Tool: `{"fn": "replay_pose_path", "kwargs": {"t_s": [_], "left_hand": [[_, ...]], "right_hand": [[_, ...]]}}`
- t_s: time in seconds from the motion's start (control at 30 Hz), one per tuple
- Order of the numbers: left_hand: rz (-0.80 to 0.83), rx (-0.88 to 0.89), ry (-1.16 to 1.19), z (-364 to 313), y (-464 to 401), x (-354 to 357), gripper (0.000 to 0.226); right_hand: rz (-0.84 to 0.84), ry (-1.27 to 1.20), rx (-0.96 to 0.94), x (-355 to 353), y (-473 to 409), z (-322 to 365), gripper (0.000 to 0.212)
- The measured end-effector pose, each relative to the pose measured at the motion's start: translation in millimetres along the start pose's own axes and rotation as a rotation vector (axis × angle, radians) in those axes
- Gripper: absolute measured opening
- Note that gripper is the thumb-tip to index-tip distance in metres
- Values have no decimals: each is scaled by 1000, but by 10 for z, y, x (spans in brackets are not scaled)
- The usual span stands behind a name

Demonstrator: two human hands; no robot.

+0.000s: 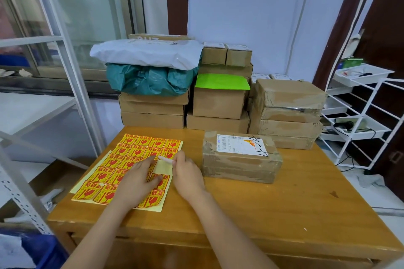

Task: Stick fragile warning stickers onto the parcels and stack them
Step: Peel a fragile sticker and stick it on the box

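Observation:
A sheet of yellow and red fragile stickers (122, 159) lies on the left half of the wooden table (284, 203). My left hand (140, 179) rests flat on the sheet, fingers spread and straight. Just to its right, my right hand (188, 172) pinches a sticker (166, 159) that is peeled up off the sheet, seen edge-on with its pale back showing. A bare yellow patch of backing shows beneath it. A taped cardboard parcel (240, 159) with a white shipping label lies on the table to the right of my right hand.
Stacks of cardboard parcels (286, 113) line the table's back edge, with a green bag (148, 81), a white mailer (146, 52) and a bright green sheet (220, 82) on top. A white wire rack (358, 120) stands at the right, metal shelving (26, 199) at the left.

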State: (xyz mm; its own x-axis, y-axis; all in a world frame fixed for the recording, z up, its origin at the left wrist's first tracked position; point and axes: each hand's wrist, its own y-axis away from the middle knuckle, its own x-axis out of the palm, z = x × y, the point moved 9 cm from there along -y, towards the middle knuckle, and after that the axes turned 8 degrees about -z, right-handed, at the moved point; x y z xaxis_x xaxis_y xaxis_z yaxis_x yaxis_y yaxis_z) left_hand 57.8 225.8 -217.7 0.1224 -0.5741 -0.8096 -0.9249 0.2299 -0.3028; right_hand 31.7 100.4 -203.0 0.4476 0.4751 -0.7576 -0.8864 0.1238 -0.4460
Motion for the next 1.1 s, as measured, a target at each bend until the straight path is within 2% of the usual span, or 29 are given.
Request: {"fn": "replay_pose_path", "kwargs": {"t_s": [0.3, 0.4, 0.53, 0.6, 0.7, 0.8, 0.93, 1.1], "left_hand": [[14, -41, 64, 25, 22, -15, 62], [9, -65, 189, 23, 12, -45, 48], [31, -137, 354, 49, 12, -65, 50], [45, -174, 387, 65, -7, -74, 49], [74, -211, 375, 77, -58, -61, 48], [78, -176, 294, -17, -86, -63, 47], [-64, -90, 86, -276, -155, -176, 42], [-129, 50, 192, -1069, -274, -102, 38]], "right_hand": [[-56, -73, -65, -158, 80, 141, 21], [-129, -101, -133, -352, 97, 270, 21], [-242, -118, -232, -728, 90, 369, 25], [-313, -102, -276, -951, 100, 339, 31], [-406, -59, -299, -1280, 118, 138, 27], [-434, -16, -230, -1569, 105, -239, 27], [-397, 83, -146, -1844, 63, -747, 21], [-398, 204, -164, -1948, -37, -1073, 19]]}}
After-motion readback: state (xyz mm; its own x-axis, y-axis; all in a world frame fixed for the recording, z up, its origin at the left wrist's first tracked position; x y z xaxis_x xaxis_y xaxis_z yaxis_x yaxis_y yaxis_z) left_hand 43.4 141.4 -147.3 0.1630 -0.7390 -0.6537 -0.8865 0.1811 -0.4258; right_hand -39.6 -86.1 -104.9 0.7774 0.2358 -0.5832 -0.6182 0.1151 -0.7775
